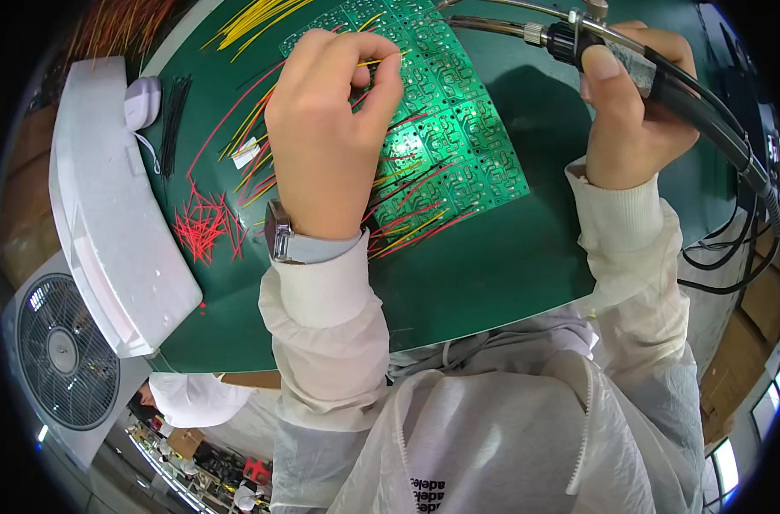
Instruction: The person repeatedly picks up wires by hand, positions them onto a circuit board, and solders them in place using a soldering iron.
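A panel of green circuit boards lies on the green table mat, with red, yellow and black wires attached along its left part and near edge. Over its left side is my left hand, thumb and forefinger pinched on a thin yellow wire. My right hand, to the right of the panel, grips a soldering iron with a black handle and a metal feed tube beside the barrel. The iron points left across the panel's far part. My left hand hides some of the boards and wires.
Loose red wires lie in a pile at left, near black wires and yellow wires. A long white foam piece borders the table's left edge. Black cables trail from the iron at right. A fan stands lower left.
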A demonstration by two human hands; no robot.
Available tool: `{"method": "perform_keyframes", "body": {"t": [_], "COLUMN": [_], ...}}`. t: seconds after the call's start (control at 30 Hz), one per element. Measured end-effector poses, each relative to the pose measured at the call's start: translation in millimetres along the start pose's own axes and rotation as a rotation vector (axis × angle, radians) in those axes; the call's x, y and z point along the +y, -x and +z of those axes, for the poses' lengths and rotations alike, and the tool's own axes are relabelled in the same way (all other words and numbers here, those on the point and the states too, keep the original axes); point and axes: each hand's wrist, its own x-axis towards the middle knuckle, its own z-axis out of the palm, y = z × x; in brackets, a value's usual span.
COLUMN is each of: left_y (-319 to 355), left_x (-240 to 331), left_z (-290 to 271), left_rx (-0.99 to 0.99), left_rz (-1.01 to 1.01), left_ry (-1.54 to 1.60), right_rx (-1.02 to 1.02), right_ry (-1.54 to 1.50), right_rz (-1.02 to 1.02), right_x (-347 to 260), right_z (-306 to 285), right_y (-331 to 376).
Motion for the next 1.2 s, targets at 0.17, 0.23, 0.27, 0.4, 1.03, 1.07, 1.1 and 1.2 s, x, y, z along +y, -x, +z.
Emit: {"method": "perform_keyframes", "body": {"t": [0.17, 0.23, 0.27, 0.4, 1.03, 1.07, 1.1, 1.2], "left_y": [-11, -19, -29, -65, -87, -87, -88, -88], "left_x": [-3, -3, -1, -14, -28, -27, -26, -31], "left_z": [-8, -21, -26, -38, -13, -14, -15, -15], "left_rx": [0.074, 0.108, 0.037, -0.096, -0.125, -0.126, -0.173, -0.202], "left_rz": [0.227, 0.183, 0.141, 0.116, 0.072, 0.071, 0.049, 0.055], "left_ry": [-0.174, -0.203, -0.179, -0.144, -0.23, -0.23, -0.242, -0.253], "right_rx": [0.074, 0.074, 0.078, 0.102, 0.056, 0.043, 0.043, 0.043], "right_ry": [-0.036, -0.009, 0.026, -0.055, -0.077, -0.054, -0.055, -0.091], "right_rz": [0.044, 0.057, 0.072, 0.02, 0.056, 0.071, 0.07, 0.062], "right_x": [3, 4, 5, 6, 10, 10, 10, 12], "right_z": [6, 5, 2, 14, 10, 9, 9, 10], "right_y": [1, 2, 3, 1, 3, 3, 3, 3]}}
